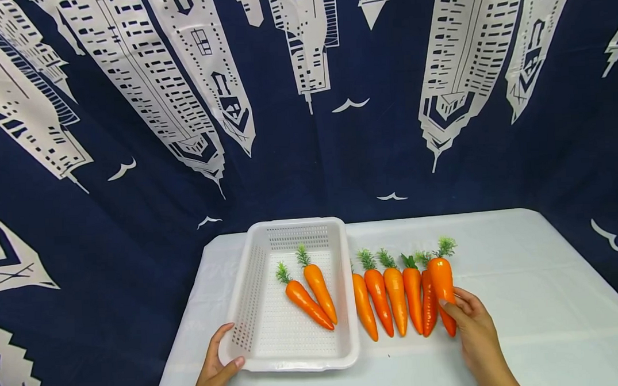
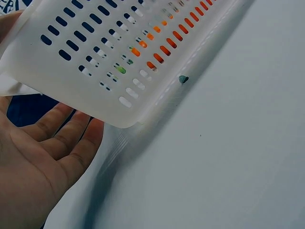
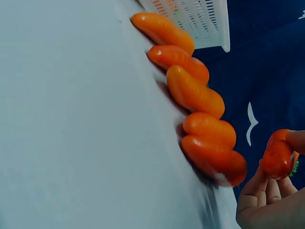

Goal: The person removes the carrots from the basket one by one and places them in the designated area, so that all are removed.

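Note:
A white plastic basket (image 1: pixel 296 364) with slotted walls stands on the table, two orange toy carrots with green tops lying in it. My left hand (image 1: pixel 215 365) grips its near left corner, thumb over the rim; in the left wrist view the fingers reach beneath the basket's edge (image 2: pixel 88 102). Between thumb and fingers, my right hand (image 1: pixel 472 327) pinches a carrot (image 1: pixel 441 279) by its lower part, leafy end pointing away. In the right wrist view this carrot (image 3: pixel 278 160) is held up, apart from the row.
Several more carrots (image 1: pixel 395 298) lie side by side right of the basket, tips toward me. They rest on a white-covered table (image 1: pixel 551 274). Behind it hangs a dark blue cloth (image 1: pixel 364 156) printed with white buildings and birds.

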Available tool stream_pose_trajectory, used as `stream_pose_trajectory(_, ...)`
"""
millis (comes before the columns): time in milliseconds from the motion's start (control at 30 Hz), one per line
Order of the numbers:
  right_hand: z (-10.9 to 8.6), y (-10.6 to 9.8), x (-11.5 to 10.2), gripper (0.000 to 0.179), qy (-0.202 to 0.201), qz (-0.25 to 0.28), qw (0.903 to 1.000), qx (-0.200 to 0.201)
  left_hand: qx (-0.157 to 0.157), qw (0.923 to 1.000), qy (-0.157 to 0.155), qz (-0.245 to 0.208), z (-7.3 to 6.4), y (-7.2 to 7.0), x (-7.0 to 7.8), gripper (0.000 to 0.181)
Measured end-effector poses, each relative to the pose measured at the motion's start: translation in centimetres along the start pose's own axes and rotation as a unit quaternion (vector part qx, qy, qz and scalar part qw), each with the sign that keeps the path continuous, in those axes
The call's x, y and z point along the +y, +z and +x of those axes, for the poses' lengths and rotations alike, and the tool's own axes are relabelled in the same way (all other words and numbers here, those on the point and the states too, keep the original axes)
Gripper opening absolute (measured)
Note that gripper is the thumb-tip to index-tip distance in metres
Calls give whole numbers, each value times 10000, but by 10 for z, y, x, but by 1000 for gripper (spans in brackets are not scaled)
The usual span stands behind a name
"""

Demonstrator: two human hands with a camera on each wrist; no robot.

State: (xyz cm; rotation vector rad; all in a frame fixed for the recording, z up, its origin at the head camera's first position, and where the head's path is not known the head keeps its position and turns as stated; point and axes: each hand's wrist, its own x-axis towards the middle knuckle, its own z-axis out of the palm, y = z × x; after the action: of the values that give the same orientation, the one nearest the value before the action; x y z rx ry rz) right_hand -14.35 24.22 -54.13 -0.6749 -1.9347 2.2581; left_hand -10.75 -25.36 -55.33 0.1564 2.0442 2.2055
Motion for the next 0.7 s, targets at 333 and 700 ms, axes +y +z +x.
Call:
stream_pose_trajectory(333,5,-17,7,45,149,-276,9993,191,71,9999,-79,42,0,1,1,72)
stream_pose_trajectory(700,12,-32,7,51,339,-773,9963,136,126,9998,-139,105,0,0,2,72)
